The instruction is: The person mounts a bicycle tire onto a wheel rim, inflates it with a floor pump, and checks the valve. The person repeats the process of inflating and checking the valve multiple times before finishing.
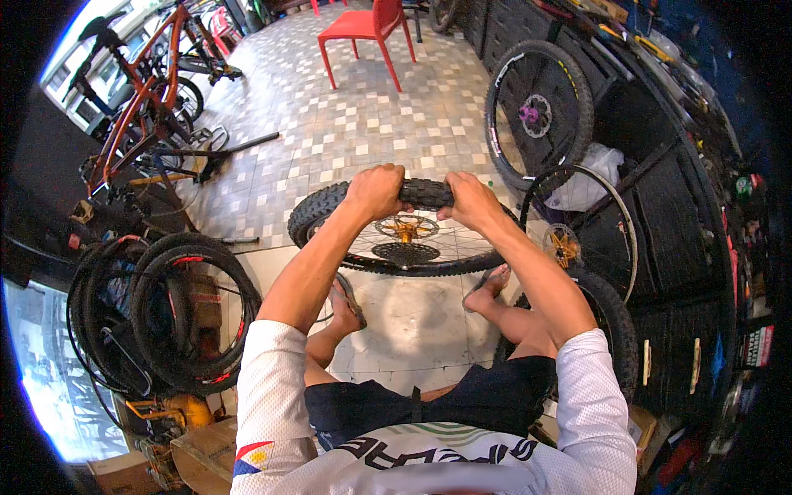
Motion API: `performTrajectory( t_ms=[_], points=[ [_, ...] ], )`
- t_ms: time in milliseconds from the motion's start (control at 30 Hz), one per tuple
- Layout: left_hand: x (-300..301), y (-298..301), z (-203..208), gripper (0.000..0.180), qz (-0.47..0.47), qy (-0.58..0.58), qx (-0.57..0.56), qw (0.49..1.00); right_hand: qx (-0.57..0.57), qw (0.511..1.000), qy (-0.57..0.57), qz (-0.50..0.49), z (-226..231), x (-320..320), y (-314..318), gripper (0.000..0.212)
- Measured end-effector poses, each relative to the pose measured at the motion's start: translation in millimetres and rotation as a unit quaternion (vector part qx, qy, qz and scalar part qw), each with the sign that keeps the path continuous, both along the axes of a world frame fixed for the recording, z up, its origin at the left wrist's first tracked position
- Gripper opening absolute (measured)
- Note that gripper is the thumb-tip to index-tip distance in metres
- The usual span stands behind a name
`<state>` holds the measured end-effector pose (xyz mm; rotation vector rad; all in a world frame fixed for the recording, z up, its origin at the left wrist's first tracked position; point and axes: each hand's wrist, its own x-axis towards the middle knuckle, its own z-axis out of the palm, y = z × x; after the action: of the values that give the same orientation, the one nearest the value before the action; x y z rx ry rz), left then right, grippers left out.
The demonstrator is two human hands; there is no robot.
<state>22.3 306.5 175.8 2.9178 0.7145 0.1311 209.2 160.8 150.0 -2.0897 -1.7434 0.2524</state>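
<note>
- We've got the rear bicycle wheel [405,233] tilted in front of us, near our feet [490,287]; can't tell if it touches the floor [404,338]
- Our left hand [378,194] and right hand [472,200] are both wrapped over the far edge of its knobby tire [426,194], a short stretch of rubber between them
- Medium heft, we reckon, with that cassette [405,252] adding weight mid-wheel
- Tread should feel grippy and give a little, so it's our pick for holding
- We'd keep fingers off the brake rotor [384,225], thin and probably easy to bend
</note>
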Motion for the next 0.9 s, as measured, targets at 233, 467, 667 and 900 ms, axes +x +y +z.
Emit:
performTrajectory(
  t_ms=[233,467,667,900],
  points=[
    [17,-6,-3,0.045,0.028,-0.01,0.002,1.0,0.045,0.999,-0.004,-0.027,-17,10,7,0.051],
    [19,-3,-26,0.033,0.008,-0.062,0.076,0.995,0.118,0.989,-0.071,-0.045,-41,12,11,0.036],
    [-32,16,-16,0.044,-0.02,-0.067,0.026,0.997,0.137,0.99,-0.004,0.03,-23,-17,1,0.054],
    [-124,32,2,0.065,0.032,0.02,-0.026,0.999,-0.016,0.984,0.169,0.044,-79,49,-78,0.085]
  ],
)
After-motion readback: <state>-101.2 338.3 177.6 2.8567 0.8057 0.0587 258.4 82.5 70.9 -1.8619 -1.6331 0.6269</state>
